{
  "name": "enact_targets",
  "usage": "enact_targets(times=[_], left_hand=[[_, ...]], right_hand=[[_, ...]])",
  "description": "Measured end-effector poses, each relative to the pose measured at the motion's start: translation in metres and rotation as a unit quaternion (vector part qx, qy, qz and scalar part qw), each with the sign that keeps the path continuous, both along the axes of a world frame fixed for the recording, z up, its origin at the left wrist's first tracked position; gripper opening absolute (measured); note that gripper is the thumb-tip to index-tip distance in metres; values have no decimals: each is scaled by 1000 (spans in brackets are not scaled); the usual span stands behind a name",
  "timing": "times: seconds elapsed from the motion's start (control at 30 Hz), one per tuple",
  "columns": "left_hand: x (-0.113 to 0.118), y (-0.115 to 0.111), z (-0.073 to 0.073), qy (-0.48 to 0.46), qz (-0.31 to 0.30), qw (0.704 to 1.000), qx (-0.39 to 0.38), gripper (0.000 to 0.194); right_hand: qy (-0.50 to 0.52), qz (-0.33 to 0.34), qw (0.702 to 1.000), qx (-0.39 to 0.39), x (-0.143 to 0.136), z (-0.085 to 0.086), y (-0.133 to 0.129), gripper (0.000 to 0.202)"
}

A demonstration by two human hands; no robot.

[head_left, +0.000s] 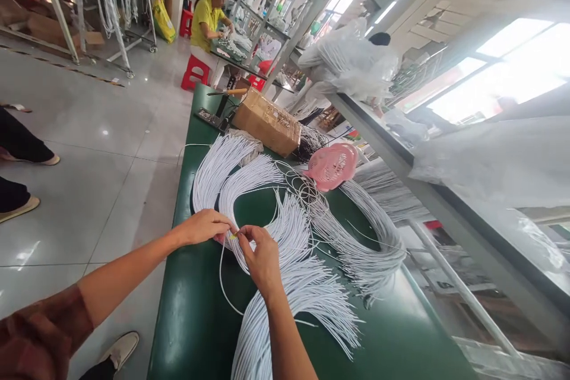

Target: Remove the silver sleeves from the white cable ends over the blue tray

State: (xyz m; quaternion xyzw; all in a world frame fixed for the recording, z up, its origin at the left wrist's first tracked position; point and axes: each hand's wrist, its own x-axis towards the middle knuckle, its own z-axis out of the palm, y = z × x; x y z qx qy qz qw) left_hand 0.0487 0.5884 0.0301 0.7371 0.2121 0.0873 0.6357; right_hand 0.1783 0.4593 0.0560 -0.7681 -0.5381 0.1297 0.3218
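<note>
Above the green table, my left hand is closed in a pinch, and a thin white wire loops down from beneath it. Its fingertips almost meet those of my right hand, also pinched. Between them shows a small yellow piece, too small to make out in detail. Bundles of white wires lie around my hands: a curved bundle just beyond, another wire bundle to the right, and a wire bundle nearest me, partly behind my right forearm.
On the green table stand a cardboard box and a pink plastic basket, with a greyish wire bundle at right. A metal shelf frame runs along the right. A co-worker sits farther back; another person's feet show at left.
</note>
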Motion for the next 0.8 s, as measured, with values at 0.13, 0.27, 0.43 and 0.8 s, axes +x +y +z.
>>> enact_targets(times=[0.13,0.27,0.43,0.8], left_hand=[[-31,4,-47,37,223,971,-81,44],[-70,-8,-93,64,285,950,-111,47],[-98,-33,-118,94,304,943,-95,39],[-26,-36,-121,85,335,884,315,77]], right_hand=[[84,12,995,-43,-8,-17,15,20],[-35,16,997,-67,-12,-44,30,13],[-193,31,977,-89,-13,-80,33,11],[-267,52,962,20,-1,-112,29,8]])
